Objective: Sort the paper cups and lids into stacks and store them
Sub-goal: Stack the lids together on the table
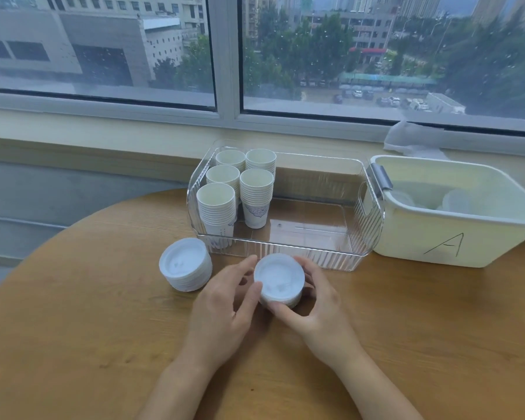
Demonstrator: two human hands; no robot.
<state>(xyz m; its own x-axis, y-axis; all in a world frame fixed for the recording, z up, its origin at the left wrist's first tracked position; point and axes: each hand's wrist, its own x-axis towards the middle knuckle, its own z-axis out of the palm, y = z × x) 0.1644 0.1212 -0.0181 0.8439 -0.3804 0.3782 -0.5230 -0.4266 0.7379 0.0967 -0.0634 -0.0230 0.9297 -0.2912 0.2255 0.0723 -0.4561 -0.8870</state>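
Both my hands hold a short stack of white lids (279,278) on the wooden table, just in front of the clear bin. My left hand (225,304) grips its left side with thumb and fingers. My right hand (312,304) curls round its right and near side. A second, taller stack of lids (185,263) stands to the left, untouched. Several stacks of white paper cups (240,189) stand upright in the left part of the clear plastic bin (315,253).
A cream tub (437,237) marked "A" sits to the right of the clear bin, with a few translucent lids inside. A crumpled plastic bag (406,137) lies on the window sill behind it. The round table's edge (73,231) curves away on the left.
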